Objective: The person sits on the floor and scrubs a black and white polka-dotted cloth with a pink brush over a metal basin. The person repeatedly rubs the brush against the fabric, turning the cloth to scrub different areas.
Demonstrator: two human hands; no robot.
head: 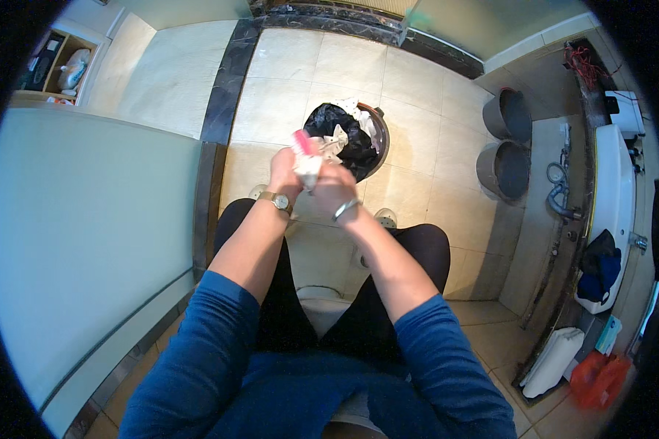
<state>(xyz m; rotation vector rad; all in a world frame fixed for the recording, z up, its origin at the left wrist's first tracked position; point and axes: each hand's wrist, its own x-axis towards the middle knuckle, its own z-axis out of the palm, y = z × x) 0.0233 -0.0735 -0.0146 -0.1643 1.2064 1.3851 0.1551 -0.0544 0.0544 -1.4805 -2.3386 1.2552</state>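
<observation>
My left hand, with a gold-toned watch at its wrist, closes on a crumpled white cloth or paper. A pink piece with a pale bristle-like edge, perhaps a brush, sticks out above the fingers. My right hand wears a silver bangle and curls against the same white bundle; motion blurs it. Both hands meet in front of the knees, by the near left rim of a round bin. A black plastic bag lines it. Dark-spotted pale material shows beyond the fingers; whether it is held is unclear.
A toilet bowl is between the thighs. Two grey buckets stand at the right wall, near a washbasin with dark cloth on it. A frosted glass panel rises on the left. A red plastic bag lies lower right.
</observation>
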